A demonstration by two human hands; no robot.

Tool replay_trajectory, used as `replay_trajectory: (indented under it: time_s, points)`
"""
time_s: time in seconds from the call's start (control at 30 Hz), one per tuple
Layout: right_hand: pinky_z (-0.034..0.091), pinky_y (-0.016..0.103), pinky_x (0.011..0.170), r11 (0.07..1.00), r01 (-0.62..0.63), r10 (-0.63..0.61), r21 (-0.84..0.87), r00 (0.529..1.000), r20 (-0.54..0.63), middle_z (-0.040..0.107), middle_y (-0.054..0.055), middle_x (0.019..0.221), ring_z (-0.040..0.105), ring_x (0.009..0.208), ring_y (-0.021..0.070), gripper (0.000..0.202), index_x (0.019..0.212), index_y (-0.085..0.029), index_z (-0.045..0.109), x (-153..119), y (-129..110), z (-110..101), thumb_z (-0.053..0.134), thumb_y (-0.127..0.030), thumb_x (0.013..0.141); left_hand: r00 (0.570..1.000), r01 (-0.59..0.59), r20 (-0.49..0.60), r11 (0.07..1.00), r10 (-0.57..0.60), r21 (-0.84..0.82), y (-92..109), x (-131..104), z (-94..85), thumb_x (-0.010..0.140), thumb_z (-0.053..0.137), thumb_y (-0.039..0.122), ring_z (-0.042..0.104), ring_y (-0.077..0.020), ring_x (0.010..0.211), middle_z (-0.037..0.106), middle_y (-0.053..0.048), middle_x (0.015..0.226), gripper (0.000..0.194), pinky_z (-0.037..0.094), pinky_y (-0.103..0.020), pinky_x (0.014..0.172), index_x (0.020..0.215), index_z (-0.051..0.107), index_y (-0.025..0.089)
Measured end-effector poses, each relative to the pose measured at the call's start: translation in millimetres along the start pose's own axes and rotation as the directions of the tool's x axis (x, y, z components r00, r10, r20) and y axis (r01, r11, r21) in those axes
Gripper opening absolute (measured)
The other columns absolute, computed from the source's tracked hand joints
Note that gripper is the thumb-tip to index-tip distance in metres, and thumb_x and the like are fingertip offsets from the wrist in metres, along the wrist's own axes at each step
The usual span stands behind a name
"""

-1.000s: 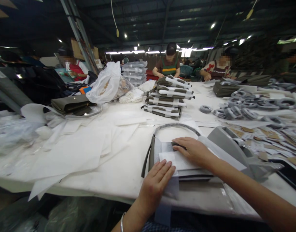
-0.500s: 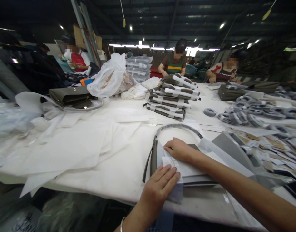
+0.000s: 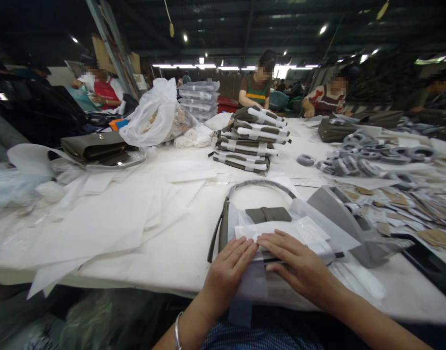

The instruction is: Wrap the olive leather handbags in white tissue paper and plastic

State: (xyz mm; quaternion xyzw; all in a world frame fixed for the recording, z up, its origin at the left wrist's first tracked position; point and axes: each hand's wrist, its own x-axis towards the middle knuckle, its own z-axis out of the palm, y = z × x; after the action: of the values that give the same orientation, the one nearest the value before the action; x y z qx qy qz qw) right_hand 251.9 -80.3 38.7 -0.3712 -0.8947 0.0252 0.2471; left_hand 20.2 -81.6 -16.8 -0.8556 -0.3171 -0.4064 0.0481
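A dark olive handbag (image 3: 268, 214) lies on the white table close to me, partly covered by white wrapping sheets (image 3: 296, 232). Its wrapped strap (image 3: 261, 183) arches away on the far side. My left hand (image 3: 228, 267) rests flat on the sheets at the bag's near left, fingers stretched out. Beside it, my right hand (image 3: 294, 262) lies on the sheets with its fingers extended and thumb apart. The fingertips of both hands nearly meet. Neither hand grips anything.
A tape dispenser (image 3: 341, 218) stands right of the bag. Beyond are stacked wrapped bags (image 3: 250, 141), grey rolls (image 3: 350, 163) and a plastic bag (image 3: 153, 114). Paper sheets (image 3: 110, 218) cover the left. Several people work across the table, one in a green apron (image 3: 257, 95).
My right hand has moved back toward me from the bag's far side, uncovering the olive part. The view has shifted a little, and the sheets now lie folded toward the near edge.
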Motion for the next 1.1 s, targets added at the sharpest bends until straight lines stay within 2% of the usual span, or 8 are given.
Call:
replay_trajectory:
  time_s: [0.13, 0.23, 0.4, 0.57, 0.67, 0.83, 0.93, 1.1]
  points:
    - [0.042, 0.048, 0.113, 0.993, 0.069, -0.070, -0.097, 0.997, -0.010, 0.060, 0.010, 0.139, 0.053, 0.132, 0.0257, 0.062, 0.149, -0.023, 0.041, -18.7, -8.0, 9.7, 0.062, -0.037, 0.093, 1.000, -0.024, 0.009, 1.000, 0.024, -0.013, 0.9, 1.2, -3.2, 0.093, 0.033, -0.001, 0.053, -0.0194, 0.132, 0.065, -0.010, 0.131, 0.053, 0.051, -0.043, 0.108, 0.142, 0.046, 0.013]
    - [0.044, 0.046, 0.111, 0.996, 0.040, -0.048, -0.079, 0.994, -0.102, 0.064, 0.009, 0.135, 0.057, 0.128, 0.0254, 0.054, 0.143, -0.024, 0.050, -17.1, -13.1, 14.4, 0.062, -0.040, 0.093, 0.999, -0.014, 0.029, 0.999, 0.015, -0.030, 0.8, 0.3, -2.0, 0.092, 0.033, -0.002, 0.052, -0.0198, 0.132, 0.065, -0.010, 0.132, 0.052, 0.050, -0.044, 0.109, 0.138, 0.050, 0.014]
    - [0.044, 0.045, 0.104, 0.991, -0.125, 0.107, -0.054, 0.962, -0.253, 0.072, 0.007, 0.118, 0.065, 0.112, 0.0252, 0.026, 0.113, -0.023, 0.067, -6.6, -26.1, 23.7, 0.064, -0.038, 0.092, 0.997, 0.017, 0.082, 0.999, -0.014, -0.036, 0.3, -2.0, -0.1, 0.092, 0.044, 0.004, 0.052, -0.0209, 0.132, 0.063, -0.011, 0.134, 0.044, 0.047, -0.044, 0.112, 0.135, 0.051, 0.014]
    - [0.038, 0.040, 0.103, 0.985, -0.151, 0.117, -0.088, 0.945, -0.305, 0.072, 0.005, 0.114, 0.062, 0.110, 0.0225, 0.016, 0.106, -0.022, 0.064, -7.6, -29.6, 41.0, 0.062, -0.033, 0.094, 0.950, 0.067, 0.312, 0.982, -0.009, -0.174, 4.8, 10.2, -30.3, 0.082, 0.055, 0.011, 0.040, -0.0257, 0.142, 0.050, -0.013, 0.147, 0.065, 0.039, -0.049, 0.117, 0.145, 0.039, 0.012]
    - [0.036, 0.040, 0.104, 0.984, -0.146, 0.107, -0.099, 0.942, -0.319, 0.071, 0.005, 0.115, 0.061, 0.112, 0.0220, 0.015, 0.106, -0.023, 0.063, -9.0, -28.7, 45.6, 0.060, -0.032, 0.095, 0.914, 0.103, 0.406, 0.968, -0.002, -0.228, 5.1, 19.3, -44.5, 0.085, 0.058, 0.021, 0.039, -0.0263, 0.142, 0.047, -0.014, 0.150, 0.070, 0.040, -0.048, 0.116, 0.150, 0.033, 0.013]
    - [0.040, 0.040, 0.104, 0.985, -0.138, 0.097, -0.099, 0.935, -0.342, 0.071, 0.007, 0.115, 0.062, 0.110, 0.0218, 0.018, 0.107, -0.020, 0.064, -9.9, -27.5, 41.3, 0.060, -0.033, 0.096, 0.968, 0.005, 0.251, 0.993, 0.025, -0.117, -3.2, 12.7, -27.5, 0.097, 0.056, 0.024, 0.049, -0.0218, 0.135, 0.059, -0.009, 0.140, 0.045, 0.047, -0.043, 0.112, 0.141, 0.048, 0.019]
    - [0.038, 0.042, 0.111, 0.990, -0.057, 0.012, -0.126, 0.942, -0.335, 0.069, 0.007, 0.123, 0.059, 0.119, 0.0209, 0.024, 0.119, -0.019, 0.063, -22.9, -32.3, 38.6, 0.060, -0.025, 0.095, 0.972, -0.024, 0.231, 0.993, 0.050, -0.114, -6.9, 5.4, -18.5, 0.097, 0.055, 0.020, 0.046, -0.0218, 0.138, 0.058, -0.010, 0.141, 0.045, 0.046, -0.044, 0.112, 0.141, 0.047, 0.018]
    - [0.034, 0.046, 0.119, 0.944, 0.259, -0.301, -0.204, 0.929, -0.216, 0.064, 0.006, 0.134, 0.053, 0.130, 0.0207, 0.034, 0.131, -0.015, 0.060, -54.3, -52.1, 51.9, 0.054, -0.016, 0.097, 0.965, -0.020, 0.256, 0.992, 0.052, -0.128, -6.2, 5.4, -22.1, 0.096, 0.057, 0.020, 0.044, -0.0213, 0.140, 0.055, -0.009, 0.144, 0.049, 0.044, -0.042, 0.114, 0.143, 0.045, 0.019]
